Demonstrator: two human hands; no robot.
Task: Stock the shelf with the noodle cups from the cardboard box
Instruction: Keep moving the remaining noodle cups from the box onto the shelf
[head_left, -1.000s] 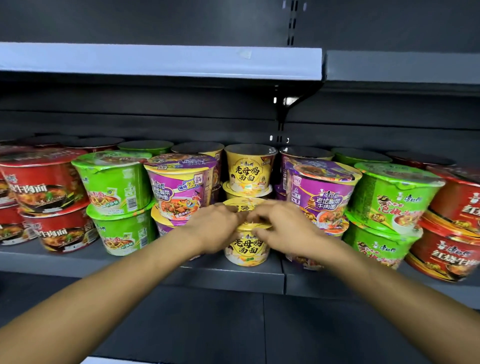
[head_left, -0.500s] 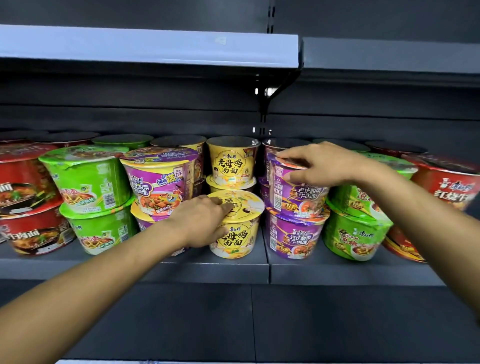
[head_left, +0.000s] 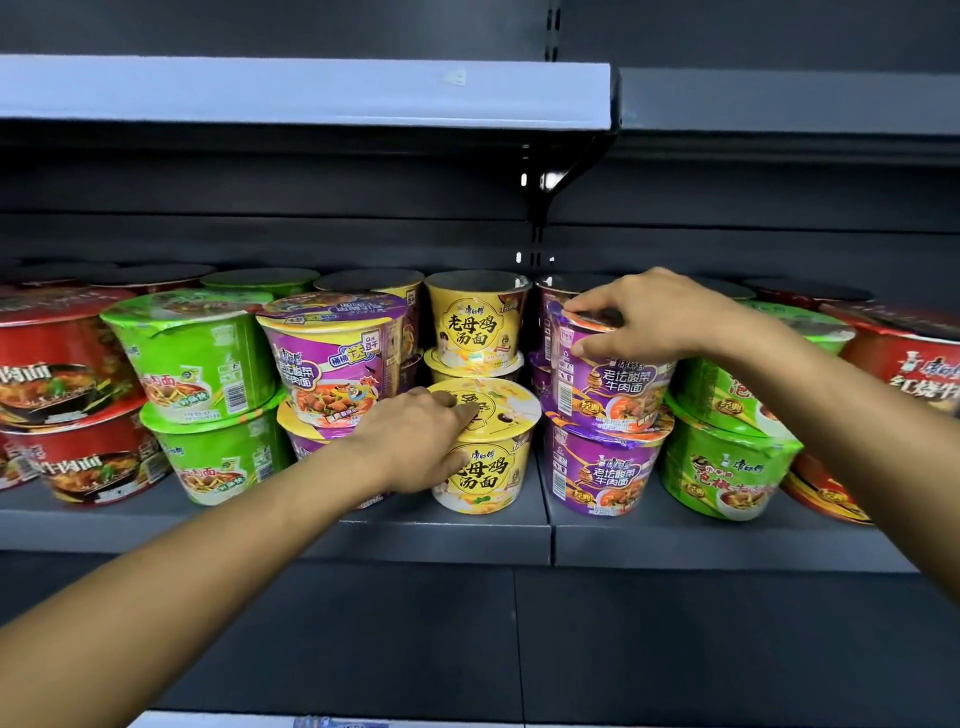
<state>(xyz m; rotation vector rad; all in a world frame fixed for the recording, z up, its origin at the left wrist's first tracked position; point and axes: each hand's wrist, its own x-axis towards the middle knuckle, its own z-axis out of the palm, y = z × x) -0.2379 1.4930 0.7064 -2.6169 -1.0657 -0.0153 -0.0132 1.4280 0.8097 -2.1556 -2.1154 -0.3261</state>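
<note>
Yellow noodle cup (head_left: 485, 452) stands at centre frame on the front edge of the dark shelf (head_left: 447, 535), single height, lid up, black lettering on its side. Left hand (head_left: 415, 447) lies over its left rim and lid, fingers curled around it. Behind it, two more yellow cups (head_left: 475, 322) are stacked. Right of centre, the right hand (head_left: 644, 319) clasps the rim of the upper purple cup (head_left: 608, 374), which sits tilted on a lower purple cup (head_left: 602, 470). Left: a purple stack (head_left: 337, 358), green cups (head_left: 197, 353), red cups (head_left: 57, 364). Right: green cups (head_left: 727, 467), red cups (head_left: 904, 358), all tightly side by side. An empty shelf (head_left: 306, 93) runs above.
</note>
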